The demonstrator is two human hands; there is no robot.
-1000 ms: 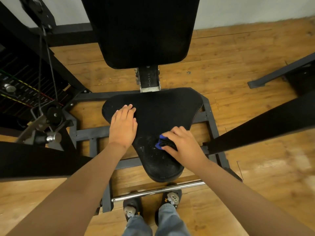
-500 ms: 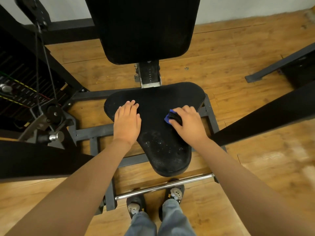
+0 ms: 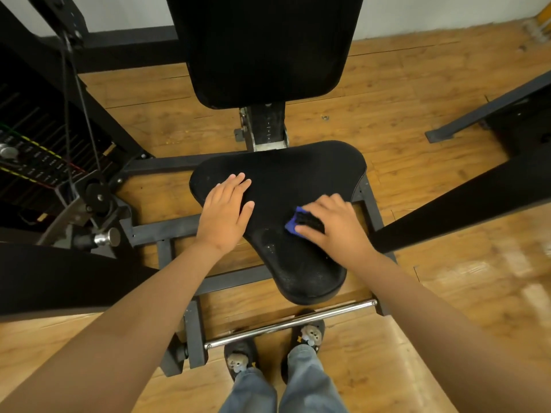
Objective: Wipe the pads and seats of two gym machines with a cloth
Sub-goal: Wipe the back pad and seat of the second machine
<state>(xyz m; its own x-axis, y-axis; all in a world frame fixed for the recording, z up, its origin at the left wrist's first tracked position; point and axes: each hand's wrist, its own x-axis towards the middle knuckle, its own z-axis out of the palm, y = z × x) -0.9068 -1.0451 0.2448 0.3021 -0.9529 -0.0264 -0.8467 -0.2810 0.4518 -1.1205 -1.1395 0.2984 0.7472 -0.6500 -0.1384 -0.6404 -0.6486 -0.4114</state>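
Note:
A black, roughly triangular seat (image 3: 286,174) of a gym machine lies below me, its narrow end pointing at my feet. Above it stands the black back pad (image 3: 265,46). My left hand (image 3: 225,213) rests flat on the seat's left side, fingers straight. My right hand (image 3: 334,225) grips a bunched blue and black cloth (image 3: 298,223) and presses it on the seat's right-middle part. Pale specks show on the seat's narrow front end.
A weight stack with cable and pulley (image 3: 95,192) stands at the left. Black padded arms (image 3: 459,201) cross in from the right and from the lower left. A chrome foot bar (image 3: 292,323) lies ahead of my shoes on the wooden floor (image 3: 417,93).
My right hand slid the cloth up toward the seat's right side, then back down a little toward the middle. My left hand stayed flat on the seat.

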